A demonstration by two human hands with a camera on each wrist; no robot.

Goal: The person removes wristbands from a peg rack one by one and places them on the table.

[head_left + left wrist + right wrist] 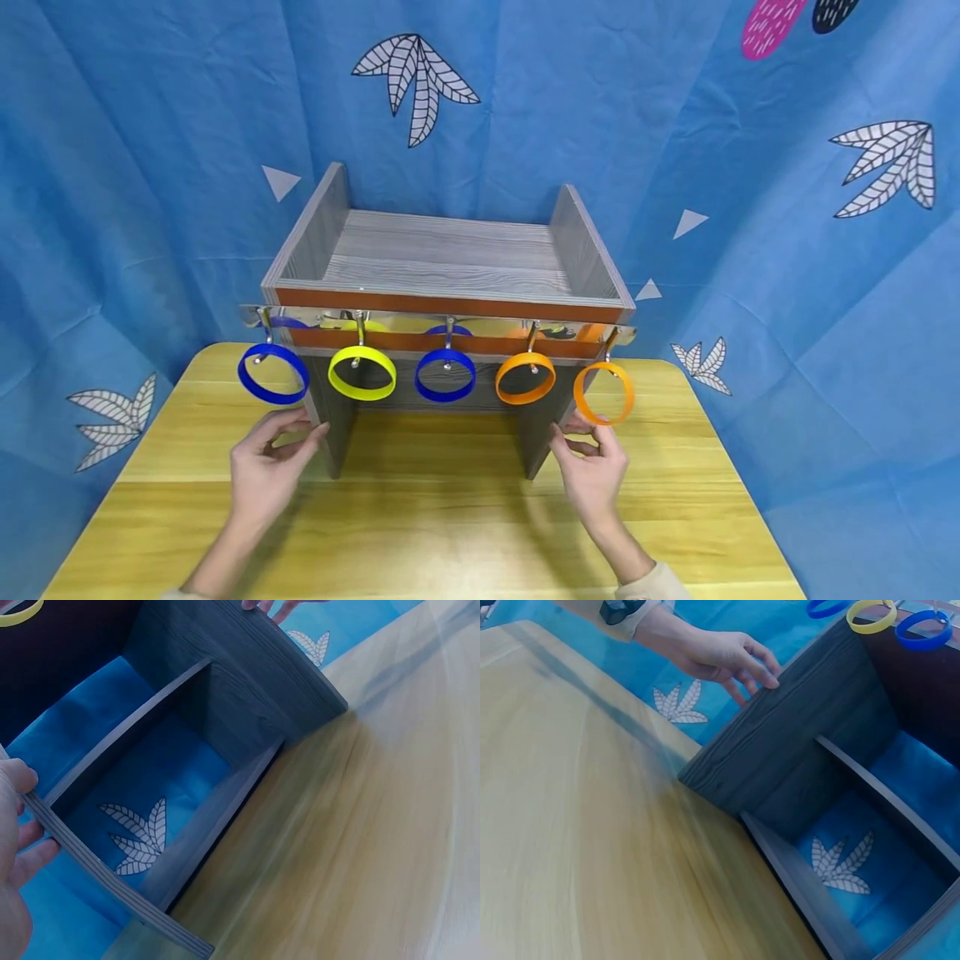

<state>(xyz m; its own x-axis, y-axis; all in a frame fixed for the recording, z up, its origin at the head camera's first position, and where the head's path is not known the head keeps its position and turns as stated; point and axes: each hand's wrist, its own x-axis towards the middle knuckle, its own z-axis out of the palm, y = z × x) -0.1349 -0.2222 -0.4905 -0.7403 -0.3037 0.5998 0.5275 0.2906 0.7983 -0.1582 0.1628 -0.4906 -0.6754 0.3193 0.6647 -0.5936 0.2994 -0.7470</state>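
Observation:
A grey wood-grain shelf unit stands on the table. My left hand pinches the front edge of its left side panel, thumb toward the front. On the other side, my right hand grips the right side panel the same way. Wristband-like rings hang from hooks on a shiny metal rail across the front: blue, yellow, blue, orange and orange. The rightmost ring overlaps my right fingers in the head view.
The light wooden table extends in front and to both sides. Blue cloth with printed leaves surrounds the back and sides. In the left wrist view, a crossboard and a low board join the shelf's side panels.

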